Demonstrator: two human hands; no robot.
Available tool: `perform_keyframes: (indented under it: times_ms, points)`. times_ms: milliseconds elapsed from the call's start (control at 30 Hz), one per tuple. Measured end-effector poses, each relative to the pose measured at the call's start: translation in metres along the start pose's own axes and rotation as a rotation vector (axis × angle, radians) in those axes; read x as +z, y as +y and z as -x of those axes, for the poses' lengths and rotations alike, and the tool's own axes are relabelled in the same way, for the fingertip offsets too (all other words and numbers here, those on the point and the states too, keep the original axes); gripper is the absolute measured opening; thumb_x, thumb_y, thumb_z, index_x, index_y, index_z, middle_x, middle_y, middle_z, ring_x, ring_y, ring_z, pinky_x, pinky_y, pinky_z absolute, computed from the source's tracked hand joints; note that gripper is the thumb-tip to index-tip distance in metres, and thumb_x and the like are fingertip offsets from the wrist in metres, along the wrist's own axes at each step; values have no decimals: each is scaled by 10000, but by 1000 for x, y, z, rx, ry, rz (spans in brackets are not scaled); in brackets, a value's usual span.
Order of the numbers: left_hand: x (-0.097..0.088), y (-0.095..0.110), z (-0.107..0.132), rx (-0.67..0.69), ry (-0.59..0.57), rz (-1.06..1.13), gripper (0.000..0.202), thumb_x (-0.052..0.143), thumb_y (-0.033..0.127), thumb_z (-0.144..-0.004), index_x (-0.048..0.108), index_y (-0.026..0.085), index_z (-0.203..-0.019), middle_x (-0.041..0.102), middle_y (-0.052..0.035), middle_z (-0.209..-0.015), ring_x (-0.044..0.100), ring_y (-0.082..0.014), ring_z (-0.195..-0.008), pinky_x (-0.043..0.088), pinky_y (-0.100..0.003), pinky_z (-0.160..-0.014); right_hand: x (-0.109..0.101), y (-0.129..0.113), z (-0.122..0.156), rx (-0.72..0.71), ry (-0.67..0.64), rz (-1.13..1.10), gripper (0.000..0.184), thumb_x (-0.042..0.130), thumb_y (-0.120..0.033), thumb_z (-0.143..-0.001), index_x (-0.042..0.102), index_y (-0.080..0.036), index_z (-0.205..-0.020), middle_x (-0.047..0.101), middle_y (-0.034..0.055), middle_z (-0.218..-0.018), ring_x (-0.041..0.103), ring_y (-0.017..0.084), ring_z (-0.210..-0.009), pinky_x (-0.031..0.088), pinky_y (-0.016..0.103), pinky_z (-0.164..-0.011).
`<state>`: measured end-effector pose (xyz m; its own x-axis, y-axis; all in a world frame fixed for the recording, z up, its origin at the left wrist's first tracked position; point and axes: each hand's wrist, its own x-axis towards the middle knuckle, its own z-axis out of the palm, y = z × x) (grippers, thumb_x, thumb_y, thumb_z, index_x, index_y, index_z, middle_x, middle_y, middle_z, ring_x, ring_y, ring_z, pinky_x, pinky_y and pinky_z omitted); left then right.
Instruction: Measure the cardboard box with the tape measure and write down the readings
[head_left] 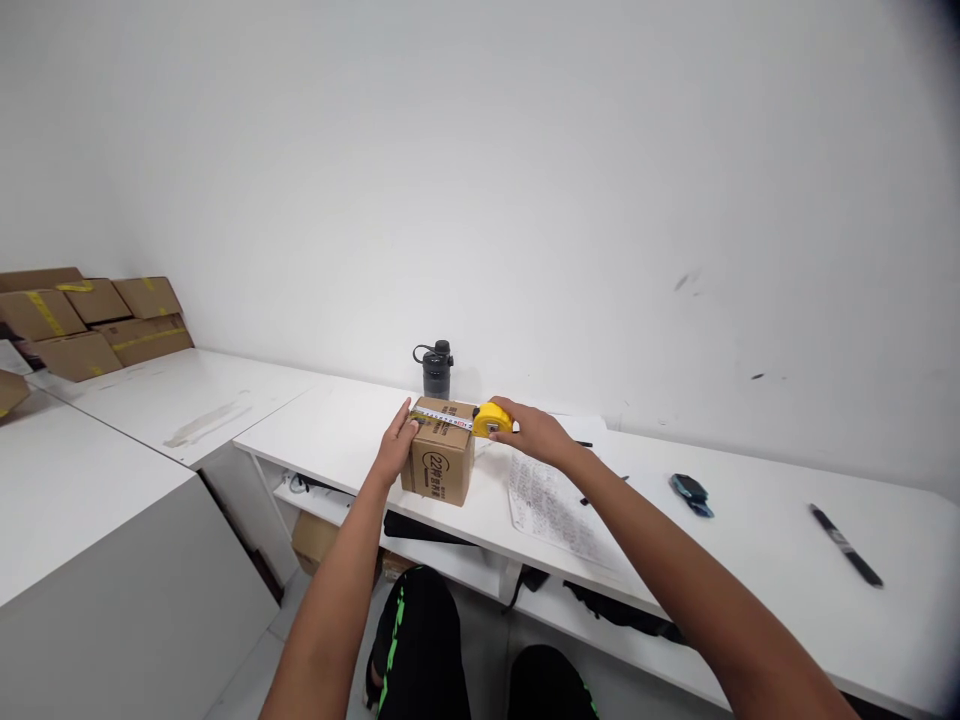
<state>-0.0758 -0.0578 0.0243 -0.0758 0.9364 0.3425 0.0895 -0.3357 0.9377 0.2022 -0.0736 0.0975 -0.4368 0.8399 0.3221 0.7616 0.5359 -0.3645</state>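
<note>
Box (433,474): on the table (337,425), near side of the bottle (436,375); looks like stiff card, probably light and quick to slide; best steadied by its left and right walls.
Tape (491,419): at the box's top right edge; case likely hard and smooth, best gripped around its body.
Blade (442,417): across the box's top; thin, probably springy.
Right hand (531,430): wrapped on the tape.
Left hand (393,448): apart from the right, at the box's top left edge; cannot tell if it pinches the blade.

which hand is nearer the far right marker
Right. The right hand is left of the marker, holding the tape measure; the left hand is farther left, at the box.
</note>
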Motion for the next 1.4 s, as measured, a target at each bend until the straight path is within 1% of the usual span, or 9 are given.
perform_keyframes:
  times_ms: [233, 433, 633, 733, 833, 933, 1100, 1200, 1400]
  points:
    - [-1, -4, -3, 51, 27, -142, 503, 469, 368, -888, 469, 242, -1375, 457, -45, -1435, 430, -229, -1306, 334, -373, -1099, -8, -11, -13, -10, -75, 214, 387, 566, -373, -834, 470, -324, -1206, 656, 19, -1033, 610, 205, -857, 365, 255, -590]
    - [-4, -1, -4, 156, 13, -438, 491, 377, 347, -933, 401, 280, -1419, 323, -25, -1514, 216, -218, -1422, 219, -410, -1158, -13, -17, -16, -11, -111, 259, 394, 567, -371, -831, 467, -327, -1209, 653, 19, -1039, 609, 202, -862, 365, 255, -586]
    - [-8, 17, -2, 205, -58, -797, 522, 285, 410, -961, 236, 346, -1477, 224, -49, -1545, 296, -282, -1386, 412, -457, -1024, -19, -28, -25, -35, -170, 377, 441, 581, -353, -823, 461, -319, -1247, 643, 49, -1061, 613, 216, -863, 360, 256, -591]
    - [-7, 27, -3, 279, -55, -916, 580, 328, 401, -948, 175, 295, -1497, 154, -93, -1563, 319, -320, -1367, 455, -469, -960, -19, -32, -32, -44, -219, 432, 451, 613, -345, -801, 487, -302, -1232, 651, 62, -1043, 620, 218, -841, 364, 254, -594]
    - [-5, 32, -6, 439, -64, -974, 578, 403, 349, -923, 270, 247, -1476, 142, -122, -1566, 301, -340, -1371, 378, -499, -1023, -18, -30, -35, -50, -258, 459, 445, 637, -325, -780, 524, -275, -1207, 665, 79, -1011, 628, 231, -827, 372, 261, -592]
    - [-3, 33, -9, 542, -97, -989, 533, 434, 288, -905, 367, 282, -1434, 193, -95, -1559, 301, -336, -1373, 303, -501, -1073, -18, -23, -37, -70, -251, 389, 455, 650, -314, -769, 531, -279, -1207, 673, 72, -1012, 628, 240, -866, 384, 266, -607]
    - [3, 32, -9, 504, -118, -1007, 589, 399, 207, -898, 277, 238, -1473, 219, -110, -1551, 339, -301, -1359, 362, -446, -1041, -18, -19, -40, -101, -249, 370, 437, 680, -297, -739, 562, -285, -1160, 679, 58, -984, 628, 243, -882, 397, 268, -628]
    - [4, 39, -8, 520, -168, -997, 599, 432, 179, -873, 317, 248, -1457, 220, -103, -1552, 353, -306, -1354, 354, -458, -1048, -17, -25, -42, -98, -257, 405, 431, 679, -298, -737, 571, -267, -1153, 678, 68, -972, 633, 241, -861, 399, 266, -619]
    - [7, 61, -11, 691, -255, -1003, 538, 433, 73, -824, 547, 310, -1292, 269, -37, -1539, 222, -314, -1414, 110, -550, -1129, -17, -32, -43, -101, -255, 470, 444, 675, -308, -742, 569, -247, -1169, 673, 84, -983, 634, 239, -860, 406, 261, -627]
